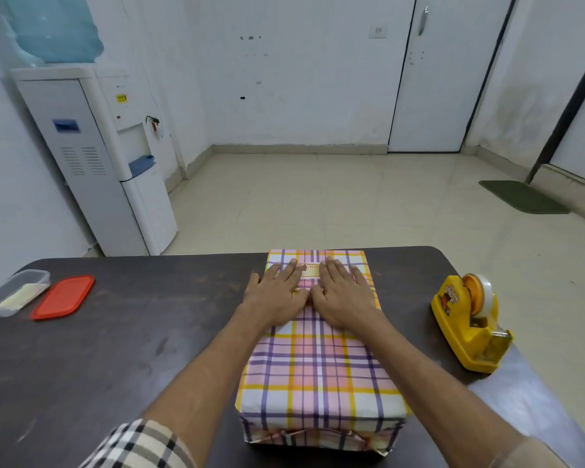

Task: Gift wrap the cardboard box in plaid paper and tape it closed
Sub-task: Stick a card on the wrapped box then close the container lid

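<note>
Two hands lie flat on the far half of the plaid-wrapped box (318,373): left hand (277,295) and right hand (343,298) side by side, fingers straight and spread, gripping nothing. A small label (309,271) shows between them (print unreadable). Box sits on the dark table (115,366), paper folded over its near end. Yellow tape dispenser (470,322) right of the box, apart. Red lid (63,297) and clear container (14,292) well left of the box.

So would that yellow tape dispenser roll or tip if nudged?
Probably neither: the tape dispenser sits on a long flat base, so it would likely slide on the smooth dark table. Its tape roll rides high, so a hard sideways shove might tip it.
</note>
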